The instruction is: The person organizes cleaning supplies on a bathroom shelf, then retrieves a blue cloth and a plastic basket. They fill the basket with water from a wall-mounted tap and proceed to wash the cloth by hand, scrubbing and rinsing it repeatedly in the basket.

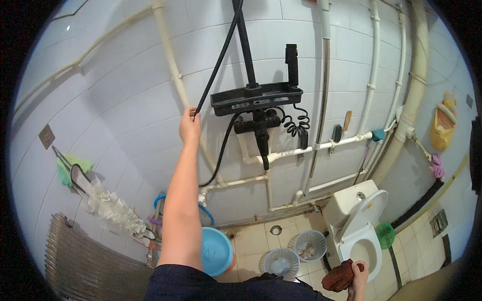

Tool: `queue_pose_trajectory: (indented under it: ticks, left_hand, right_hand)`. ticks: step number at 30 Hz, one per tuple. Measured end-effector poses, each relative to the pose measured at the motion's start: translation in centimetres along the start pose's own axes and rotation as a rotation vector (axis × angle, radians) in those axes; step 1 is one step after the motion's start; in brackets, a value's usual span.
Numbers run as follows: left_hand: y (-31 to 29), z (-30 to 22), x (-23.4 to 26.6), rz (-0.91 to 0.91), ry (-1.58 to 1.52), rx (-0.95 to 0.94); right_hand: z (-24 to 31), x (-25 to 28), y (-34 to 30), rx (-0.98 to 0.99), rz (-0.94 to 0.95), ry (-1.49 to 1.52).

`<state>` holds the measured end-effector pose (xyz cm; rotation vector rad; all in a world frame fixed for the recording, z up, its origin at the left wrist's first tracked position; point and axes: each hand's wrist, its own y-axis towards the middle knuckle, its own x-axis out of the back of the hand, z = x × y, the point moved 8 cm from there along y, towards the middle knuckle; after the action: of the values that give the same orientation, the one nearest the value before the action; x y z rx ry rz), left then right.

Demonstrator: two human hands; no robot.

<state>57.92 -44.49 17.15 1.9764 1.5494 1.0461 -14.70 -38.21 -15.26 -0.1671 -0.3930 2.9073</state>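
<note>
Our left fingers (191, 112) grip black hose (218, 66); our right fingers (359, 266), brown cloth (338, 276). We judge work under way, unfinished.

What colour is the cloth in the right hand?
The cloth is reddish-brown, best seen in the head view.

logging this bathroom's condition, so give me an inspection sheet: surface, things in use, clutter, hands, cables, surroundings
Surface: pale tiled floor, with a round drain
Things in use: black hose; crumpled brown cloth
Clutter: blue basin, grey baskets, green basket
Hands: left hand holds the black hose; right hand holds the cloth
Cables: coiled black cord hangs below the black shelf
Surroundings: toilet, lid raised; white wall pipes
</note>
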Motion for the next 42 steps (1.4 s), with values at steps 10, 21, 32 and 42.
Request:
queue_pose_trajectory:
  ticks: [10,21,32,42]
  left_hand:
    - [1.3,1.8,-10.6,0.111,0.255,-0.196]
    - [-8.6,-3.7,-8.6,0.067,-0.311,-0.159]
    - [-12.2,-7.5,-11.6,0.366,-0.416,-0.029]
    - [-11.2,-11.7,-12.3,0.174,-0.14,-0.027]
  right_hand:
    - [-1.1,2.0,-1.6,-0.016,-0.14,0.059]
    - [-0.2,1.6,-1.5,-0.055,-0.121,0.045]
    - [-1.8,2.7,0.2,0.005,-0.04,0.056]
    - [-2.6,6.2,-0.5,0.012,-0.068,0.117]
